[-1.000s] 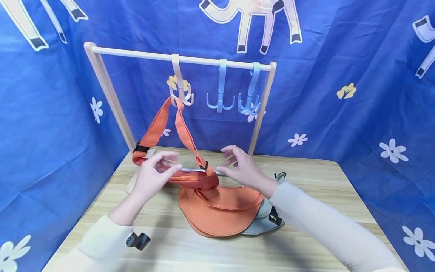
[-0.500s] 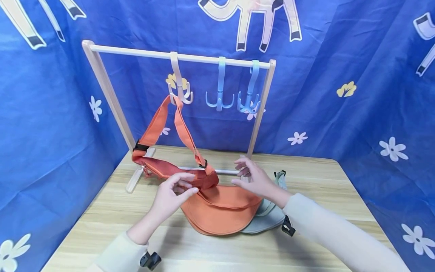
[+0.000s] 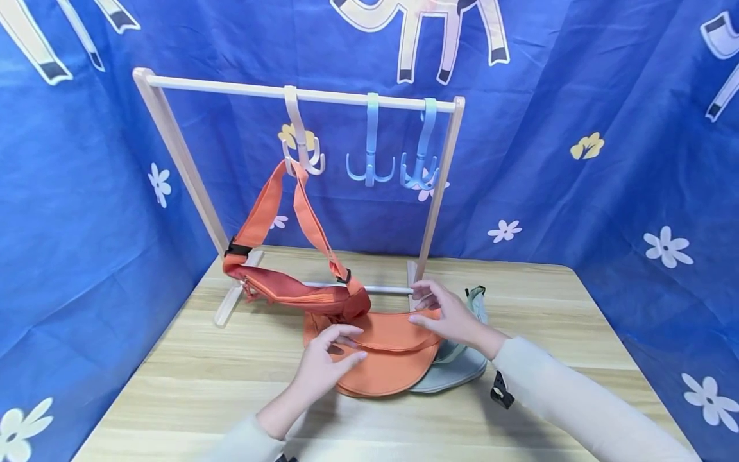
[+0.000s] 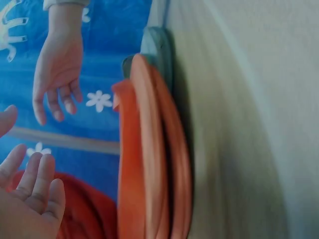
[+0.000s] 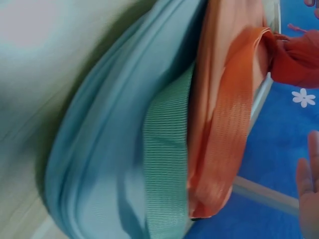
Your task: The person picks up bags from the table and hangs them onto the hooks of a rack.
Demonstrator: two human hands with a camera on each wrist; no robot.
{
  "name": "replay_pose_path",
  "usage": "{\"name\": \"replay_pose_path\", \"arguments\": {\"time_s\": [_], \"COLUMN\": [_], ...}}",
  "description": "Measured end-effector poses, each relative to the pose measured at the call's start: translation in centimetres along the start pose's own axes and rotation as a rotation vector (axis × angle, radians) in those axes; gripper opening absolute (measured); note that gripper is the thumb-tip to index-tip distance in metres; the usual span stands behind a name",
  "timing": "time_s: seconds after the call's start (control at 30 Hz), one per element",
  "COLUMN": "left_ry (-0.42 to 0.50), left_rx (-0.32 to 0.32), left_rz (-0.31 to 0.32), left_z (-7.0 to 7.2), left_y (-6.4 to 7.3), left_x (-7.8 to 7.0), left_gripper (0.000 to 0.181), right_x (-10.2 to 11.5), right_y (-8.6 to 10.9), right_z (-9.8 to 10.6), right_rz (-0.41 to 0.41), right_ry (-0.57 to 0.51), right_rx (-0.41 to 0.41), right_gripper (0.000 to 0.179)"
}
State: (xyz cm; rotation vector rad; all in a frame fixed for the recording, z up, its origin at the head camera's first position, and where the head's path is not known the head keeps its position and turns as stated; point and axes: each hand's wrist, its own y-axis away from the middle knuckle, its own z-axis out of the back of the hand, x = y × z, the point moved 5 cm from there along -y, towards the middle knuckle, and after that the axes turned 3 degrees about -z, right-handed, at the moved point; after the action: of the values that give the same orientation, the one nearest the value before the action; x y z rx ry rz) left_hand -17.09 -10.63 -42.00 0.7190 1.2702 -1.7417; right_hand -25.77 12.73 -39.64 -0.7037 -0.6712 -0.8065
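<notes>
Well, the left hand (image 3: pixel 323 367) and right hand (image 3: pixel 456 317) are hovering, fingers apart and holding nothing, around the half-round orange piece (image 3: pixel 387 373) lying on the table (image 3: pixel 173 385); the orange waist bag (image 3: pixel 306 294) is hanging from its hook (image 3: pixel 297 128), so gripping is seemingly pending.

L hand (image 4: pixel 30 204) cut off by L-wrist view's edge — grey-green cloth item (image 3: pixel 453 375) part. hidden by orange item (image 3: pixel 383 375).

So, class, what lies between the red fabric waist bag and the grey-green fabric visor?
The round-brimmed orange fabric visor lies between the red waist bag and the grey-green visor; the head view shows it.
</notes>
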Motion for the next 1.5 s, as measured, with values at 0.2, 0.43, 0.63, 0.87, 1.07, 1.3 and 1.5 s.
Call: {"name": "replay_pose_path", "arguments": {"time_s": [0.2,0.43,0.63,0.87,1.07,1.3,1.5], "left_ry": [0.015,0.009,-0.044,-0.098,-0.149,-0.173,-0.219], "left_rx": [0.049,0.088,0.115,0.128,0.164,0.213,0.212], "left_rz": [0.071,0.038,-0.038,-0.013,0.002,0.041,0.042], "left_z": [-2.1,-4.6,-6.0,-6.7,-6.8,-7.0,-7.0], "left_y": [0.0,-0.4,-1.2,-2.2,-2.8,-3.0,-3.1], "left_x": [-0.4,1.0,1.6,2.5,3.3,4.1,4.7], "left_gripper": [0.037,0.041,0.044,0.046,0.046,0.047,0.043], "right_x": [0.2,-2.6,-3.3,-3.8,-1.8,-2.3,-5.6], "right_y": [0.7,1.3,1.9,2.3,2.5,2.4,2.3], "right_z": [0.1,-0.2,-0.1,-0.5,-0.7,-1.0,-1.7], "right_rz": [-0.006,-0.005,0.021,0.014,-0.016,-0.055,-0.056], "right_ry": [-0.024,-0.011,-0.020,0.015,-0.001,0.010,0.046], "right_rx": [0.042,0.099,0.147,0.195,0.238,0.264,0.266], "right_gripper": [0.052,0.057,0.059,0.054,0.050,0.051,0.055]}}
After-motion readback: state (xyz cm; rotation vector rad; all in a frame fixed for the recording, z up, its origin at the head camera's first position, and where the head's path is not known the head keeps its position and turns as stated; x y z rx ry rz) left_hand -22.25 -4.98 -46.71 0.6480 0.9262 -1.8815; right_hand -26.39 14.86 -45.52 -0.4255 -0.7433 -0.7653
